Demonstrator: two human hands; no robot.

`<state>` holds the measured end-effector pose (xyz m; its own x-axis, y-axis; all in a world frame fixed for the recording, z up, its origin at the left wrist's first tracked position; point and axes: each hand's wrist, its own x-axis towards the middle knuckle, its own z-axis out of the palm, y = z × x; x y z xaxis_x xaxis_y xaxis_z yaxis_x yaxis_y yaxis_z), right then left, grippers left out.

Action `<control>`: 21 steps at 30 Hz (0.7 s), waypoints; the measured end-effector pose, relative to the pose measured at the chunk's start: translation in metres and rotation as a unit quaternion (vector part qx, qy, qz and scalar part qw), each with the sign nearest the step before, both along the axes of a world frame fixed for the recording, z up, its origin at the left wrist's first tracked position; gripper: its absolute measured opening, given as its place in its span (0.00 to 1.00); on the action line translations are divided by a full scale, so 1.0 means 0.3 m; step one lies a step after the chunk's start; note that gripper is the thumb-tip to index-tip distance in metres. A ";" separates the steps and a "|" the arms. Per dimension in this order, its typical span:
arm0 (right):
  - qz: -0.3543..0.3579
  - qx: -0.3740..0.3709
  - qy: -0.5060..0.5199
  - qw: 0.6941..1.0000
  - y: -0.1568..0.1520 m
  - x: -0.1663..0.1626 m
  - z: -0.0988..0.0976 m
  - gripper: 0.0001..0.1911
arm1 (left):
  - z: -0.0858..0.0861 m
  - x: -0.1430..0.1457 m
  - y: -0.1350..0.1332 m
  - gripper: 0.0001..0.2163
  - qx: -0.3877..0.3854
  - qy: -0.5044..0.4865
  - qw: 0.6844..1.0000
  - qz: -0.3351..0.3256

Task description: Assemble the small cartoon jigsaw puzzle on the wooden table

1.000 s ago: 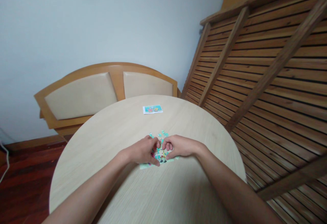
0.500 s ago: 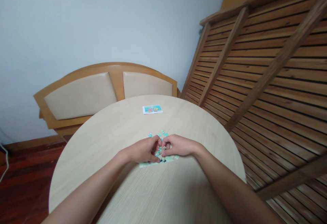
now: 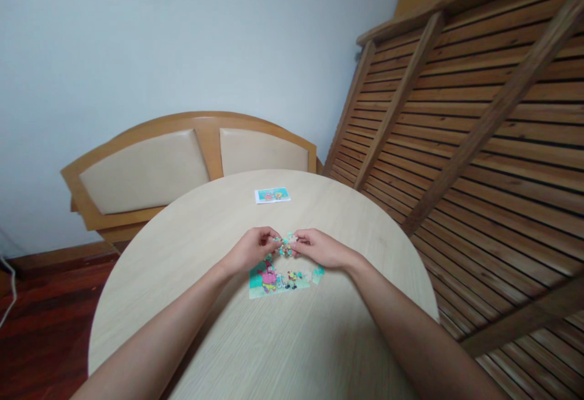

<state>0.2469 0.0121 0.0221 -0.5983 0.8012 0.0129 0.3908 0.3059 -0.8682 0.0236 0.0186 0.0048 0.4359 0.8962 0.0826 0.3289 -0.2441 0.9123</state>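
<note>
A partly assembled cartoon jigsaw puzzle [image 3: 280, 279] lies on the round pale wooden table [image 3: 255, 339]. Just beyond its far edge, my left hand [image 3: 252, 248] and my right hand [image 3: 319, 247] meet fingertip to fingertip. Both are pinched on a small cluster of loose puzzle pieces [image 3: 285, 245] held between them. Each hand's fingers are curled, thumbs toward the pieces. Both forearms stretch across the table from the near edge.
A small picture card [image 3: 272, 195] with the same cartoon lies farther back on the table. A wooden headboard with padded panels [image 3: 182, 163] leans on the wall behind. A slatted wooden bed frame [image 3: 479, 126] leans at the right. Dark wooden floor lies at the left.
Both hands have lifted off the assembled puzzle and moved away from me to its far edge, uncovering it. They now pinch loose pieces between them.
</note>
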 end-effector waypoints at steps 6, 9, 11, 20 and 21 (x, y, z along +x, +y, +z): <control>-0.095 0.128 -0.094 0.983 -0.008 -0.015 -0.005 0.18 | -0.001 0.012 0.000 0.14 -0.011 -0.019 0.999 0.047; -0.073 0.117 -0.070 0.988 -0.014 -0.036 -0.013 0.16 | -0.004 0.021 -0.004 0.16 -0.007 -0.024 0.998 0.054; -0.068 0.112 -0.063 0.989 -0.016 -0.045 -0.018 0.16 | -0.008 0.026 -0.003 0.17 0.004 -0.001 0.998 0.059; -0.083 0.160 -0.095 0.979 0.001 -0.006 0.003 0.15 | -0.030 -0.011 0.017 0.16 0.081 0.115 0.985 0.100; -0.093 0.159 -0.113 0.976 0.004 0.002 0.004 0.14 | -0.028 -0.021 0.018 0.15 0.090 0.137 0.981 0.103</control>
